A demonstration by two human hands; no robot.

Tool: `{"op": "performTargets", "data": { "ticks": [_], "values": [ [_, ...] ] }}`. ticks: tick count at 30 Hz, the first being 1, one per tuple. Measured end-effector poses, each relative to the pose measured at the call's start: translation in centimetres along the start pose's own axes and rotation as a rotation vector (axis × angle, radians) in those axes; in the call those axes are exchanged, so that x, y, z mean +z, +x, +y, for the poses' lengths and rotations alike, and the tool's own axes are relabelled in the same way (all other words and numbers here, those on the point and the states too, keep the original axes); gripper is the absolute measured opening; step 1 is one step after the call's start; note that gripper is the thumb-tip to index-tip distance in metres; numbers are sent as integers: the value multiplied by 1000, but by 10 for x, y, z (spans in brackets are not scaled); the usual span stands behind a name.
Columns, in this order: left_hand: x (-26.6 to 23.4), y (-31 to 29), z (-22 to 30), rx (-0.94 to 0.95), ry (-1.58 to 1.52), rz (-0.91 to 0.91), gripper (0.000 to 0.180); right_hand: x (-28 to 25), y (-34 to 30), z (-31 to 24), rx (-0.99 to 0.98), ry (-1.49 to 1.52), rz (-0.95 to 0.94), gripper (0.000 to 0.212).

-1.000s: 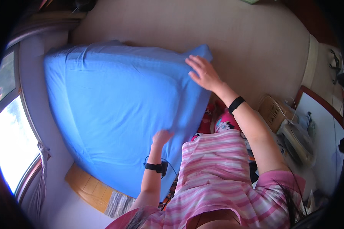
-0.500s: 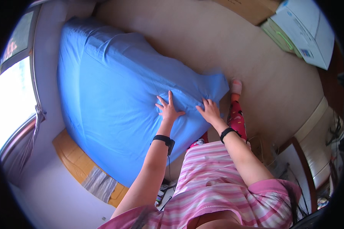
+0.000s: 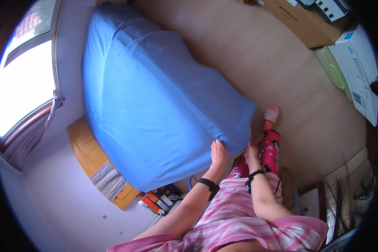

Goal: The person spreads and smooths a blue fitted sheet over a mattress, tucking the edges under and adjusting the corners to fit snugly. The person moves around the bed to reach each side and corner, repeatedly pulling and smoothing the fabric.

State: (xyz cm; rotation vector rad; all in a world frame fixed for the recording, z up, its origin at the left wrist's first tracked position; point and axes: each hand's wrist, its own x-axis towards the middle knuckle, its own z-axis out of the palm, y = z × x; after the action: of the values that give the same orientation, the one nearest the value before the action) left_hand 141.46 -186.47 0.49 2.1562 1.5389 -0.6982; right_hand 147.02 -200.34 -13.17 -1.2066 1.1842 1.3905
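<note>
A blue bed sheet (image 3: 155, 101) lies spread over a bed, its near right corner hanging beside my legs. My left hand (image 3: 218, 153) is closed on the sheet near its front edge, fingertips pinching the cloth. Closer to the corner, my right hand (image 3: 250, 152) also pinches the sheet at its edge. Small creases run out from both grips, while the middle of the cloth is fairly smooth. The mattress under the sheet is hidden.
A wooden headboard (image 3: 88, 147) with a grey striped cloth (image 3: 108, 181) stands at the left, below a bright window (image 3: 27, 92). Small boxes (image 3: 153, 201) sit by the bed. Cardboard (image 3: 298, 21) and white (image 3: 357, 71) boxes stand at the far right on the beige floor (image 3: 315, 105).
My left hand was spread flat on the sheet; now it grips the cloth nearer to me. My right hand has moved nearer and right to the edge. The view has shifted.
</note>
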Motion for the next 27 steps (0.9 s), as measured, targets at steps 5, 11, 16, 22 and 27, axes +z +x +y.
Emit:
{"op": "performTargets", "data": {
  "ticks": [5,11,16,22,27],
  "values": [
    [16,-15,-17,145,-104,-77,13,-22,-12,-34,-68,3,254,38],
    [19,-73,-6,308,-61,-565,16,-39,19,-25,27,-152,269,33],
    [-20,-44,33,521,222,-4,33,-79,-10,-74,48,-236,133,8],
    [-53,-11,16,640,438,-332,51,-83,-162,-225,-326,-405,-73,11],
    [-38,-87,-4,404,-514,-1178,43,-111,-308,-280,-569,-384,-39,15]
  ]
}}
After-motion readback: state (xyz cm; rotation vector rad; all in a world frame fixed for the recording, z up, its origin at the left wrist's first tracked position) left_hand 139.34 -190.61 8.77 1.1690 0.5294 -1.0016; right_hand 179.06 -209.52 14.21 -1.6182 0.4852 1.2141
